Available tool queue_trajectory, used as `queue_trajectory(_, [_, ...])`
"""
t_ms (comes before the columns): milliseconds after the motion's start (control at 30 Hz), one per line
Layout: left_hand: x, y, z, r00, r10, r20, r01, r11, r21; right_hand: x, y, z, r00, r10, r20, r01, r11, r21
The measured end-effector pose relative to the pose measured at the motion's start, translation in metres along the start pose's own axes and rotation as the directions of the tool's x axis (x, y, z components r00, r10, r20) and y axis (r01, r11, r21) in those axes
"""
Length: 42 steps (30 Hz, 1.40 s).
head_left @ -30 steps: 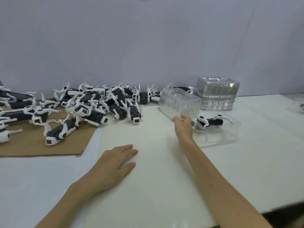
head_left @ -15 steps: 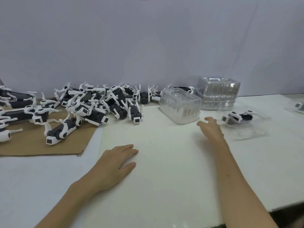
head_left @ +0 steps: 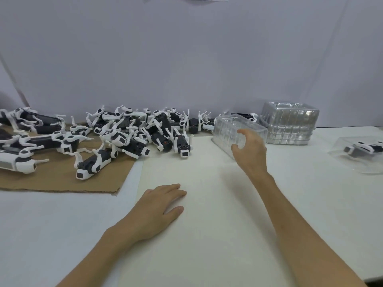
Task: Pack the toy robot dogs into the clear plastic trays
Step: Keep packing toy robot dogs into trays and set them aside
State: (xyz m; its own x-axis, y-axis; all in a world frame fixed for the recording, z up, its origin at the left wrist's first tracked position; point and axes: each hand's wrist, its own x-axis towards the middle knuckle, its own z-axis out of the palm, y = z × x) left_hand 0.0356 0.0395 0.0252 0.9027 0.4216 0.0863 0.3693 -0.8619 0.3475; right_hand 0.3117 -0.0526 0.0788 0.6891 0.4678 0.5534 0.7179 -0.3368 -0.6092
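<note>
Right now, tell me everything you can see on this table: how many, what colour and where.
cardboard: one, brown, left.
toy robot dogs: a heap, too tangled to count, black and white, back left, partly on the cardboard.
near tray stack: one, clear, back centre.
far tray stack: one, clear, back right.
packed tray: one, clear, far right edge.
packed dog: one, black and white, inside the packed tray.
cream sheet: one, centre.
table: one, white, under everything.
left hand: flat on the cream sheet.
right hand: fingers curled at the near tray stack, grip unclear.
</note>
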Motion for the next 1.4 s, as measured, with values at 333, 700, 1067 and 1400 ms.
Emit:
queue_trajectory(333, [0.000,0.000,0.000,1.000,0.002,0.004,-0.002,1.000,0.000,0.061,0.000,0.007,0.953,0.179,0.245,-0.028,0.856,-0.517])
queue_trajectory(700, [-0.002,0.004,-0.003,1.000,-0.003,0.021,0.002,1.000,0.008,0.079,-0.007,0.006,0.991,0.099,0.089,-0.043,0.873,-0.486])
queue_trajectory(1067, [-0.001,0.004,-0.002,1.000,-0.023,0.000,0.023,0.999,-0.041,0.048,-0.056,-0.014,0.985,-0.110,-0.136,0.116,0.993,0.036])
queue_trajectory(1400, [0.002,0.012,-0.026,0.890,-0.388,-0.238,0.040,0.588,-0.808,-0.067,-0.078,0.013,0.941,-0.138,0.309,-0.079,0.798,0.597])
